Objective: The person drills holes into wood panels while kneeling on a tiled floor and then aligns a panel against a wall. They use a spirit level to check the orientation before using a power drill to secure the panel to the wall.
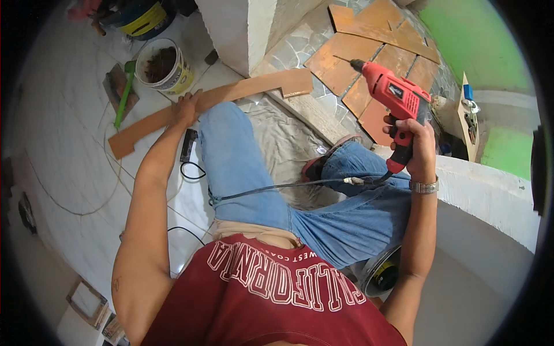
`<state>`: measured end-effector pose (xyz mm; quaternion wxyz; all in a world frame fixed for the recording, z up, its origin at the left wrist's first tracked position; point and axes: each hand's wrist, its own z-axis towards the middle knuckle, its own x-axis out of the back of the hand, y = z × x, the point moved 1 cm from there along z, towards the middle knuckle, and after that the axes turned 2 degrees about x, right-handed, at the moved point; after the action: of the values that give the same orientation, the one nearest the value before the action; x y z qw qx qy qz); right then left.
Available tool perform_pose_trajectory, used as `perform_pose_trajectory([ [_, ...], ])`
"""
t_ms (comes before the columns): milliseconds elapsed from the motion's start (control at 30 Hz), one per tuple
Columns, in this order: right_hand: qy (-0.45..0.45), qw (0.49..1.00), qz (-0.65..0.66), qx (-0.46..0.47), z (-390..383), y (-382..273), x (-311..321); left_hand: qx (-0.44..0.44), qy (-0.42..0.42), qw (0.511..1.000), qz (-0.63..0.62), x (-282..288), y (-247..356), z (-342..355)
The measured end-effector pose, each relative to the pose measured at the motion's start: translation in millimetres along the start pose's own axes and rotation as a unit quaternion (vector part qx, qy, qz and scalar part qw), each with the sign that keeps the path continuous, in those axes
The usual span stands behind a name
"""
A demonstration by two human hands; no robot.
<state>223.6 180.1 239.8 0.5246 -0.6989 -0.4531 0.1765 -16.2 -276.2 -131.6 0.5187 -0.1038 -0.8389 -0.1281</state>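
Head view showed the left hand (186,109) gripping the wooden board (248,87) beside the left knee (227,118), and the right hand (419,139) closed around the red drill (395,93). The board seemed stiff, fairly light, best held mid-length; the drill looked front-heavy, needing a firm handle (403,152) grip.

Hands, two: one left hand (186,109), one right hand (420,138). Equipment: one red drill (393,92), one green-handled tool (123,98), one wristwatch (425,187). Lengths: one long brown strip (236,89), one pale beam (314,118). Upper-left buckets, two: white bucket (180,79), dark bucket (141,24). Brown panels (332,63): several, exact number uncertain.
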Motion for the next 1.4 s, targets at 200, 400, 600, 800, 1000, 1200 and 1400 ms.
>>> perform_pose_trajectory([
  [200,-0.054,0.995,-0.062,-0.051,-2.3,4.4,-23.5,-0.042,0.048,0.997,-0.045,1.1,5.2,6.2],
  [400,-0.092,0.996,-0.018,-0.014,-20.1,-2.4,-27.1,0.018,0.003,0.969,-0.246,-6.9,-22.3,-9.1],
  [600,-0.111,0.990,0.090,-0.006,-10.4,-19.4,-45.7,-0.053,0.051,0.996,-0.042,-28.6,-39.6,-92.5],
  [800,-0.111,0.986,0.127,-0.012,-2.7,-23.4,-36.6,-0.025,-0.165,0.975,0.149,8.4,-57.8,-86.0],
  [1000,-0.105,0.990,0.079,-0.056,3.7,-14.5,-41.8,-0.067,0.055,0.969,-0.232,50.6,20.5,8.2],
  [1200,-0.102,0.989,-0.046,-0.095,9.0,-1.4,-50.5,-0.111,0.053,0.989,-0.085,5.4,117.0,32.8],
  [1400,-0.119,0.975,-0.188,-0.010,9.1,-4.4,-57.1,-0.151,-0.094,0.971,-0.163,8.5,118.0,50.8],
])
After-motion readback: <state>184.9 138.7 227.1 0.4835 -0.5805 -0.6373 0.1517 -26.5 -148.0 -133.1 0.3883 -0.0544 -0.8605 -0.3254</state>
